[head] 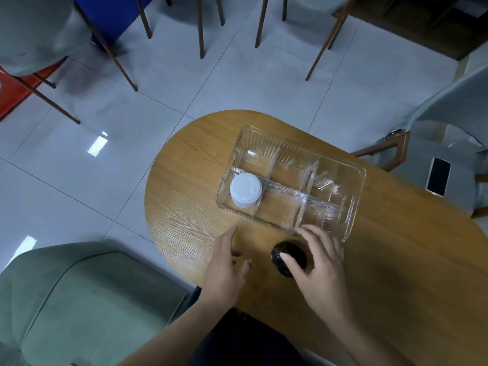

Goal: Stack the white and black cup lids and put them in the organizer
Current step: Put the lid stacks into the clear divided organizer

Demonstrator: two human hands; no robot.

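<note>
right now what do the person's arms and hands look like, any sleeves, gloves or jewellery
Both forearms are bare right up to the bottom edge of the picture, so no sleeves show. The left hand and the right hand are bare too: no gloves, and no rings, watch or bracelet can be seen on the fingers or wrists. Nails look short and unpainted, though the picture is too soft to be sure. Dark clothing shows between the arms.

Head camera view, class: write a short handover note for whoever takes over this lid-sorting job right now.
Left hand: open, over the wooden table, holding nothing.
Right hand: curled round the stack of black plastic cup lids, which stands on the table just outside the organizer.
Stack of white plastic cup lids: in the near-left compartment of the clear plastic organizer.
Done: white lids placed.
Left: move the black stack into the organizer.
</note>
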